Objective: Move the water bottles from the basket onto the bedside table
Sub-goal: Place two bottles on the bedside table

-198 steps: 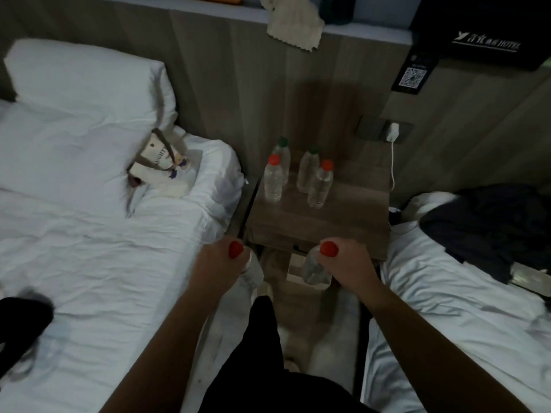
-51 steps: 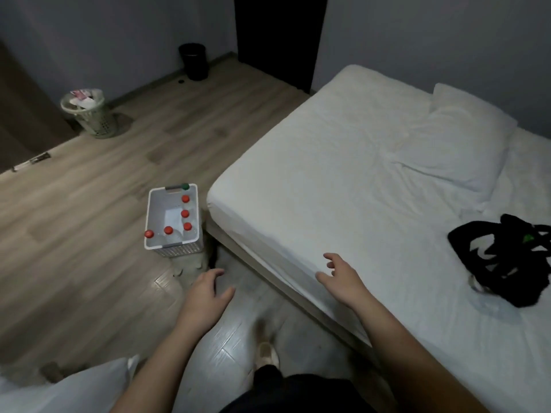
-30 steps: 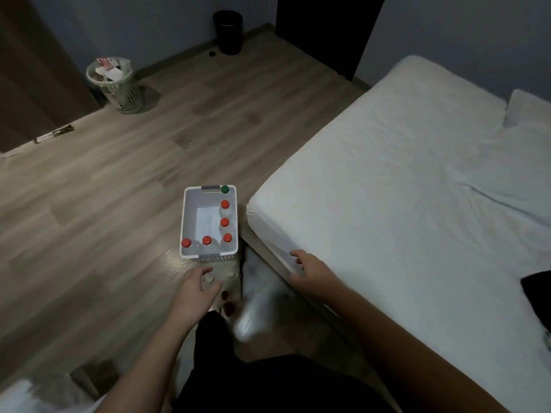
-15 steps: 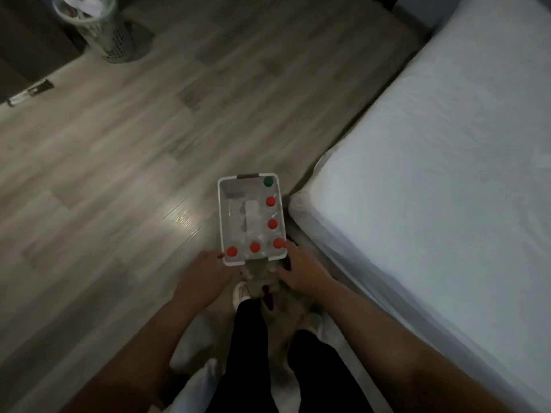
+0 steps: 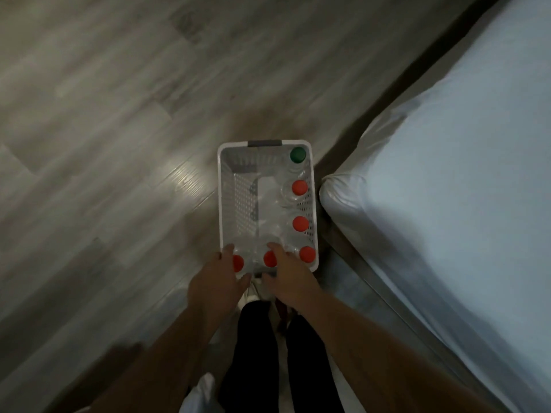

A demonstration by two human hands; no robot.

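Observation:
A white plastic basket (image 5: pixel 224 186) stands on the wood floor beside the bed corner. Several clear water bottles stand upright in it: red caps along the right wall (image 5: pixel 299 187) and along the near wall (image 5: pixel 307 253), one green cap (image 5: pixel 297 154) in the far right corner. My left hand (image 5: pixel 215 281) reaches over the near left corner, fingers over a red-capped bottle (image 5: pixel 238 262). My right hand (image 5: pixel 287 274) reaches over the near rim, fingertips at the middle red cap (image 5: pixel 269 259). Neither hand visibly grips a bottle. The bedside table is out of view.
A bed with a white sheet (image 5: pixel 447 189) fills the right side, its corner close to the basket's right wall. Grey wood floor (image 5: pixel 104 129) lies to the left and beyond. My legs in dark trousers (image 5: pixel 262 353) stand just behind the basket.
I have turned from the bedside table, walked to the basket and bent over it. Both hands, empty since leaving the table, have moved from the basket's near rim to over the near red caps.

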